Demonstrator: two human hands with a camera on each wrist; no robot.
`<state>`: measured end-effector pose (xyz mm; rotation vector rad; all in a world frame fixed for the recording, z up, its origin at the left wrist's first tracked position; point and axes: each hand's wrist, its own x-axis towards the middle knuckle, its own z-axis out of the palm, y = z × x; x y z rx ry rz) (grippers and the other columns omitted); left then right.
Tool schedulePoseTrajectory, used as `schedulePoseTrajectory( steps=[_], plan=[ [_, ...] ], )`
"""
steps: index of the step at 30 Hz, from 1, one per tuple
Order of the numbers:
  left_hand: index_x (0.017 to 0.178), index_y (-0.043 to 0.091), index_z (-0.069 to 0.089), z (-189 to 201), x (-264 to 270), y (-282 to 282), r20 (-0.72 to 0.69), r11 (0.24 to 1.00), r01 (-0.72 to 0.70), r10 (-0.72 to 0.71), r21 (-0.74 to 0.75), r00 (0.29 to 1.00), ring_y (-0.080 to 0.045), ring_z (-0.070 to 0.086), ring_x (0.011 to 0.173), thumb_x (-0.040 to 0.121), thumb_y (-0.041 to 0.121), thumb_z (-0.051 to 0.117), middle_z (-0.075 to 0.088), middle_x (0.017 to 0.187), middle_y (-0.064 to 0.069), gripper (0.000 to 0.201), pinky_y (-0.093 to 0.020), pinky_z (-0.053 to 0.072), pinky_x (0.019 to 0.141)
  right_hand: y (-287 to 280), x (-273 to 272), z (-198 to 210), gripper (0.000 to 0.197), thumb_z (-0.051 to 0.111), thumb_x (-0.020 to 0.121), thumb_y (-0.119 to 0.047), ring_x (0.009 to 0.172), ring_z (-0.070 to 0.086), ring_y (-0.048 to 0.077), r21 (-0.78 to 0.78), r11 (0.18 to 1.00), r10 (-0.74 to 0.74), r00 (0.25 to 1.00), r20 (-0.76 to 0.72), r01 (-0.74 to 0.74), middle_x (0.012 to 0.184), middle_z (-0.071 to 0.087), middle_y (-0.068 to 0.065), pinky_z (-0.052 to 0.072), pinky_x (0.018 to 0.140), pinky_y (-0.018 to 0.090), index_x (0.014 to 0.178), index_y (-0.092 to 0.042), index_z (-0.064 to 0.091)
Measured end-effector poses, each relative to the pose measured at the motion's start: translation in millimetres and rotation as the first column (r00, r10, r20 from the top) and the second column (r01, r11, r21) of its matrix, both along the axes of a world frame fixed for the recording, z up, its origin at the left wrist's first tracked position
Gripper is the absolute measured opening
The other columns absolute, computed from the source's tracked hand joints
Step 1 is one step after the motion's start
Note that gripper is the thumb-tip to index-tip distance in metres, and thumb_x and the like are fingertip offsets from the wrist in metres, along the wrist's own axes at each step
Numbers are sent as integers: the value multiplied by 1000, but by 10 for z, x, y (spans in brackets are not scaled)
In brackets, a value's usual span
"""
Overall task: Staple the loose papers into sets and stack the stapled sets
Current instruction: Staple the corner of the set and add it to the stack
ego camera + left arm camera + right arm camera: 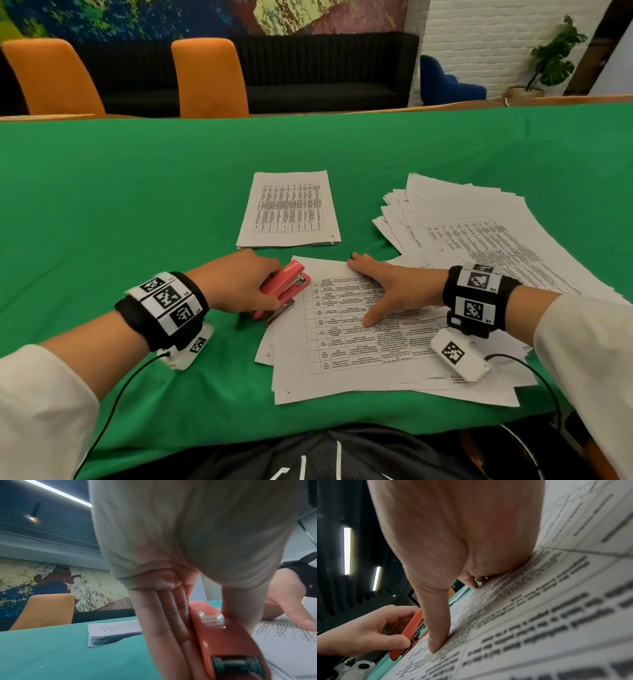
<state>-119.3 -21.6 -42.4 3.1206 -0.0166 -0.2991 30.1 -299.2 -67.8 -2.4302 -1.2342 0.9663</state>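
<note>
We are closing left hand [239, 279] grip around red stapler [286, 286] at corner of current set [359, 329]; right hand [390, 291] pressing flat, fingers straight. We are judging one stapled stack [289, 209] done on desk [137, 205]; loose pile [479, 233] remaining.

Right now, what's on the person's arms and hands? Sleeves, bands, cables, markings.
Both arms wear pale cream long sleeves pushed back from the wrists. The left hand and right hand are bare. Each wrist has a black padded band carrying white tiles printed with black square codes. Under each wrist hangs a small white camera pod with its own code tile and a thin black cable.
</note>
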Motion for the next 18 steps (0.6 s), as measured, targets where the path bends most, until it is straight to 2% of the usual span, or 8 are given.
schedulePoseTrajectory(
  steps=[2, 6, 12, 16, 18],
  plan=[
    [100, 24, 59, -8, -17, 2, 3, 1000, -11, 11, -23, 1000, -13, 59, 66, 88, 53, 68, 65, 79, 5, 33, -36, 52, 61, 0, -2, 0, 121, 83, 84, -48, 158, -9, 8, 0, 1000, -1, 1000, 0, 1, 172, -15, -13, -2, 128, 35, 167, -27, -3],
    [100, 23, 59, -16, -38, -8, 0, 999, -24, 24, -42, 1000, -12, 58, 65, 89, 51, 69, 64, 78, 7, 32, -31, 48, 58, 4, -3, 6, 121, 83, 83, -48, 159, -10, 9, 0, 1000, 1, 1000, -6, -1, 172, -15, -13, -2, 129, 37, 167, -28, -2],
    [96, 24, 55, -31, -48, -17, 1, 1000, -13, 13, 3, 1000, -13, 57, 64, 89, 49, 65, 61, 76, 6, 28, -36, 51, 60, 6, -20, 25, 122, 84, 83, -47, 159, -9, 8, 2, 1000, 5, 1000, -8, -5, 172, -15, -13, -1, 129, 36, 167, -28, -3],
    [95, 25, 52, 9, -46, 36, -29, 997, 38, -37, 70, 999, -13, 54, 67, 90, 46, 62, 58, 77, 6, 24, -32, 43, 57, -5, -14, 17, 123, 84, 82, -48, 159, -9, 9, 8, 1000, 2, 1000, -15, -2, 172, -16, -12, -1, 130, 38, 166, -28, -3],
    [94, 23, 53, 27, -55, 92, -35, 998, 32, -30, 55, 999, -14, 55, 67, 90, 46, 64, 59, 78, 5, 25, -32, 44, 57, -2, -15, 7, 124, 85, 81, -48, 158, -9, 8, 12, 1000, 2, 1000, -20, -2, 172, -16, -12, -2, 129, 37, 166, -28, -3]
  ],
)
